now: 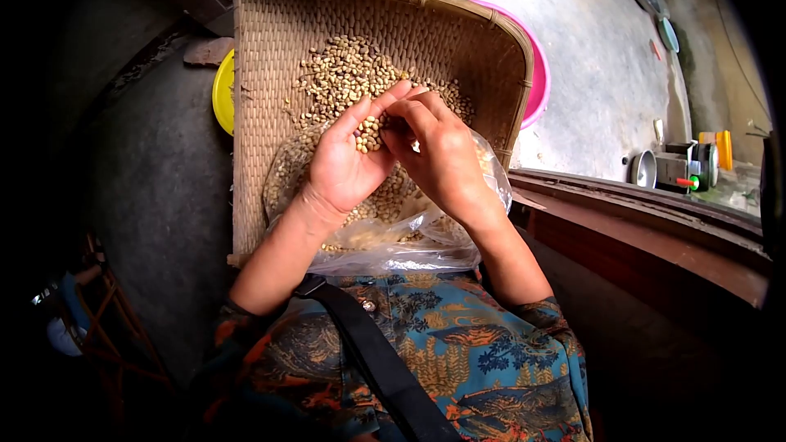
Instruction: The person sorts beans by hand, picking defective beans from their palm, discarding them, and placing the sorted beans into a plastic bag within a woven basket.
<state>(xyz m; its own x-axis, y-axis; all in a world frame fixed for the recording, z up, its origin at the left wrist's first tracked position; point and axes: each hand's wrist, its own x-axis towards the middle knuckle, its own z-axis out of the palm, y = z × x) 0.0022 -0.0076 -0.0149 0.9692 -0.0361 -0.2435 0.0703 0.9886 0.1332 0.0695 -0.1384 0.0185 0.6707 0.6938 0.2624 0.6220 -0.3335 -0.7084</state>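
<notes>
A small heap of pale beans [368, 135] rests in the cupped palm of my left hand [342, 170]. Over that palm, my right hand [449, 154] has its thumb and fingers pinched together at the heap's edge; whatever is between the fingertips is hidden. Beyond both hands, a loose pile of tan and darker brown beans [348, 69] lies in a woven bamboo tray [260, 115]. Under my wrists, a clear plastic bag [430, 245] with more beans in it lies at the tray's near side.
A yellow basin [223, 94] shows at the tray's left and a pink basin [539, 82] at its right. A wooden door sill [639, 225] runs along the right. Past it stand a metal bowl [644, 169] and other items on a concrete floor.
</notes>
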